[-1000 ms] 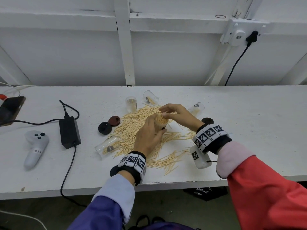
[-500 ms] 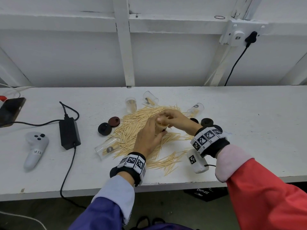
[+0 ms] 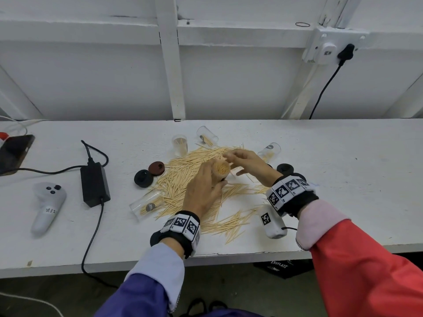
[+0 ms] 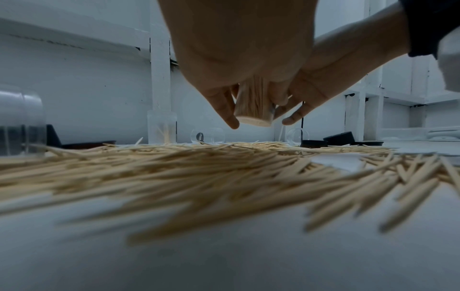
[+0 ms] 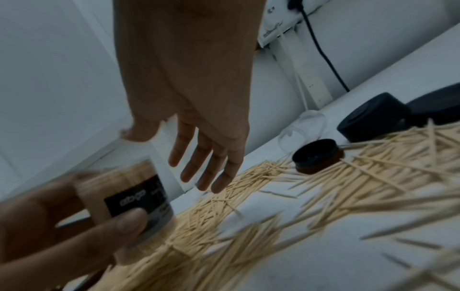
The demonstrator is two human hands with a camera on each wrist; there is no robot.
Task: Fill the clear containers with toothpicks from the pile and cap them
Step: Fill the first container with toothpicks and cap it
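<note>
My left hand (image 3: 203, 188) grips a clear container (image 3: 220, 170) packed with toothpicks, held just above the toothpick pile (image 3: 180, 179). Its black label (image 5: 135, 196) shows in the right wrist view, with my left fingers (image 5: 74, 236) curled round it. My right hand (image 3: 242, 159) hovers just behind the container's mouth, fingers (image 5: 199, 157) straight and holding nothing. From the left wrist, the container's base (image 4: 254, 120) hangs above the pile (image 4: 199, 177). Other clear containers: one upright (image 3: 180, 145), others lying at the back (image 3: 207, 136), right (image 3: 269, 150) and left (image 3: 146, 204). Caps lie left (image 3: 143, 178) (image 3: 156, 167) and right (image 3: 285, 168).
A white controller (image 3: 48, 204), a black power adapter (image 3: 94, 184) with its cable and a phone (image 3: 13, 152) lie on the left of the white table (image 3: 343, 179). A white device (image 3: 272, 223) lies under my right wrist. A wall runs close behind.
My right hand's fingers have come off the container's mouth and straightened, so the packed toothpick tips now show. My left hand keeps its grip on the container in about the same spot.
</note>
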